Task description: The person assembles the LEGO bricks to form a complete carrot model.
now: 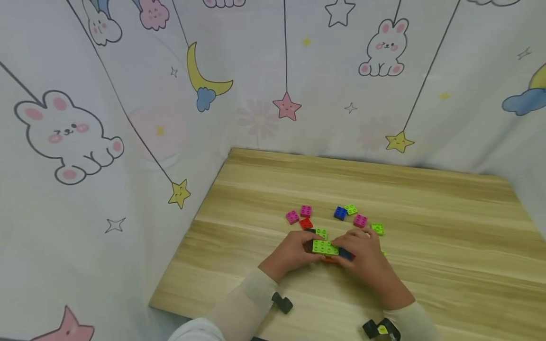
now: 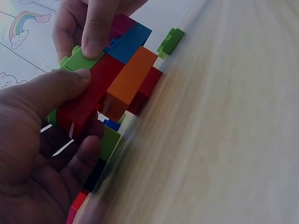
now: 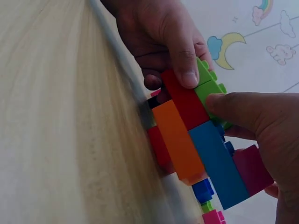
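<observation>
A stack of toy building bricks is held between both hands near the table's front. My left hand [image 1: 292, 251] grips its left end, thumb on the long red brick [image 2: 91, 91]. From the other side my right hand [image 1: 362, 253] pinches the stack, its thumb on a lime green brick [image 3: 208, 95] in the top layer. Below the red brick come an orange brick [image 3: 177, 140] and, lowest, another red brick [image 3: 160, 148]. A blue brick [image 3: 219, 163] and a magenta brick [image 3: 253, 169] stick out toward my right hand. The fingers behind the stack are partly hidden.
Loose bricks lie beyond the hands on the wooden table [image 1: 239, 199]: magenta bricks [image 1: 305, 211], a red brick [image 1: 305, 223], a blue brick [image 1: 340, 213] and lime green bricks [image 1: 377, 229]. A printed white curtain [image 1: 256, 71] surrounds the table's back and left side.
</observation>
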Available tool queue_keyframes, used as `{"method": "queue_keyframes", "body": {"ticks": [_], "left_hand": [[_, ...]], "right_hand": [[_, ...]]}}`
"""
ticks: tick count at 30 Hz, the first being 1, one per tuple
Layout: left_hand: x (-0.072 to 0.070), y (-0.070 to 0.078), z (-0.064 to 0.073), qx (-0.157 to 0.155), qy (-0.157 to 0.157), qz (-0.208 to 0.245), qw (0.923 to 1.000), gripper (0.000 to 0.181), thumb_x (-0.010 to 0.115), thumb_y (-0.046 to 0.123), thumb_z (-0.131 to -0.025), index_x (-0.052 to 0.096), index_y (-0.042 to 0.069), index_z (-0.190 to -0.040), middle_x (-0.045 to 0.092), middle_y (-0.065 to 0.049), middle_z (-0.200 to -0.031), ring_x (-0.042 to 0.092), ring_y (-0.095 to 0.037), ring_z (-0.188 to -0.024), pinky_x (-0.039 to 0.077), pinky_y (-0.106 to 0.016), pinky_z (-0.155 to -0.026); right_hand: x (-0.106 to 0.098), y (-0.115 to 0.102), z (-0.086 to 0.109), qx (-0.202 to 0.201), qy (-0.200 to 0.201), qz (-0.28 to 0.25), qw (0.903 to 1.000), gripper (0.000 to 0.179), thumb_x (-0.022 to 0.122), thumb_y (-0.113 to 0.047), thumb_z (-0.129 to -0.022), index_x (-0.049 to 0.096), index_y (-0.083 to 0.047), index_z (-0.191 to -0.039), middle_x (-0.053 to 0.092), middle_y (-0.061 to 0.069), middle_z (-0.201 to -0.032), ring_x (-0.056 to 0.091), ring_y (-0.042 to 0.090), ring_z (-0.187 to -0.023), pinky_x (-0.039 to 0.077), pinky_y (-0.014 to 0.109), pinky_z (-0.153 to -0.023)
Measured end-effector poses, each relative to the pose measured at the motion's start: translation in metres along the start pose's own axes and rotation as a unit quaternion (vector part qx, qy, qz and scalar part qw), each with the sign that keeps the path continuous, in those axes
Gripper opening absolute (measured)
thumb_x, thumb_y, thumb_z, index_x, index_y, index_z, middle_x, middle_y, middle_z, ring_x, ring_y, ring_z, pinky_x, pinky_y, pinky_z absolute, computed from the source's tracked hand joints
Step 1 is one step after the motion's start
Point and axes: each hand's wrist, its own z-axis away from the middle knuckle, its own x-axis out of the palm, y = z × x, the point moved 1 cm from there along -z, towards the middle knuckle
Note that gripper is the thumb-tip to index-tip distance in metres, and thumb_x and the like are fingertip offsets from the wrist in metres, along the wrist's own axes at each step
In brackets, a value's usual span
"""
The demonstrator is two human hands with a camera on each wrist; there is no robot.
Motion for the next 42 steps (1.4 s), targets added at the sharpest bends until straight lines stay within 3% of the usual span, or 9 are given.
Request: {"method": "queue_keyframes", "body": {"ticks": [6,12,15,24,27,31,34,38,42], "left_hand": [[0.005,-0.002,0.003,-0.011,-0.005,0.010,0.9999,0.038,0.090,0.023,-0.083,0.077,0.019,-0.119,0.070,0.012,-0.106,0.059,-0.003,-0.087,0.053,-0.023,-0.077],[0.005,0.001,0.004,-0.036,-0.004,0.017,0.9992,0.039,0.090,0.024,-0.083,0.077,0.022,-0.119,0.068,0.013,-0.107,0.060,-0.004,-0.090,0.053,-0.023,-0.079],[0.003,0.002,0.006,-0.045,-0.002,0.017,0.9989,0.039,0.090,0.024,-0.083,0.077,0.022,-0.119,0.068,0.013,-0.107,0.060,-0.005,-0.091,0.053,-0.024,-0.079],[0.004,0.003,0.006,-0.015,-0.017,0.014,0.9997,0.038,0.089,0.022,-0.084,0.076,0.019,-0.120,0.069,0.011,-0.109,0.060,-0.002,-0.095,0.053,-0.022,-0.084],[0.004,0.003,0.005,-0.023,-0.017,0.019,0.9994,0.038,0.089,0.021,-0.084,0.076,0.020,-0.120,0.069,0.012,-0.109,0.060,-0.003,-0.094,0.053,-0.022,-0.084],[0.003,0.004,0.004,-0.035,-0.016,0.019,0.9991,0.039,0.089,0.023,-0.084,0.076,0.023,-0.121,0.068,0.014,-0.110,0.060,-0.005,-0.094,0.052,-0.023,-0.083],[0.003,0.004,0.004,-0.035,-0.016,0.020,0.9991,0.040,0.089,0.023,-0.084,0.076,0.024,-0.121,0.068,0.014,-0.110,0.059,-0.005,-0.095,0.052,-0.024,-0.084],[0.002,0.005,0.003,-0.032,-0.016,0.024,0.9991,0.039,0.089,0.023,-0.084,0.076,0.024,-0.121,0.068,0.014,-0.111,0.059,-0.005,-0.096,0.052,-0.024,-0.085],[0.001,0.004,0.003,-0.028,-0.013,0.020,0.9993,0.040,0.090,0.024,-0.083,0.076,0.024,-0.121,0.068,0.014,-0.112,0.059,-0.004,-0.096,0.052,-0.024,-0.085]], "right_hand": [[-0.001,0.007,0.012,0.018,0.017,-0.021,0.9995,0.035,0.088,-0.029,-0.083,0.079,-0.017,-0.115,0.077,-0.006,-0.112,0.064,0.023,-0.107,0.033,0.066,-0.097],[-0.012,0.052,0.022,0.133,0.075,-0.067,0.9860,0.027,0.075,-0.016,-0.095,0.076,-0.005,-0.120,0.075,0.013,-0.117,0.062,0.036,-0.112,0.038,0.060,-0.096],[-0.011,0.076,0.020,0.176,0.050,-0.027,0.9828,0.028,0.073,-0.020,-0.098,0.074,-0.006,-0.123,0.073,0.017,-0.118,0.061,0.040,-0.114,0.040,0.064,-0.095],[0.002,0.101,0.009,0.191,-0.063,0.012,0.9795,0.046,0.076,-0.029,-0.095,0.068,-0.015,-0.137,0.067,0.014,-0.133,0.051,0.041,-0.128,0.025,0.069,-0.100],[0.002,0.100,0.006,0.202,-0.065,0.019,0.9771,0.044,0.078,-0.028,-0.094,0.070,-0.014,-0.134,0.070,0.015,-0.126,0.052,0.041,-0.127,0.022,0.071,-0.103],[-0.008,0.093,0.005,0.216,-0.019,-0.018,0.9760,0.040,0.077,-0.030,-0.095,0.071,-0.012,-0.131,0.071,0.016,-0.125,0.055,0.041,-0.125,0.027,0.070,-0.105],[-0.021,0.079,0.007,0.184,0.040,-0.070,0.9796,0.035,0.080,-0.022,-0.093,0.073,-0.010,-0.126,0.073,0.014,-0.123,0.060,0.038,-0.121,0.038,0.061,-0.104],[-0.031,0.053,0.011,0.080,0.073,-0.117,0.9872,0.041,0.090,-0.006,-0.078,0.078,-0.013,-0.116,0.075,0.006,-0.114,0.066,0.026,-0.111,0.043,0.036,-0.100],[-0.031,0.035,0.013,0.009,0.065,-0.136,0.9885,0.048,0.094,-0.005,-0.069,0.079,-0.019,-0.112,0.076,-0.003,-0.108,0.067,0.019,-0.104,0.038,0.041,-0.094]]}}
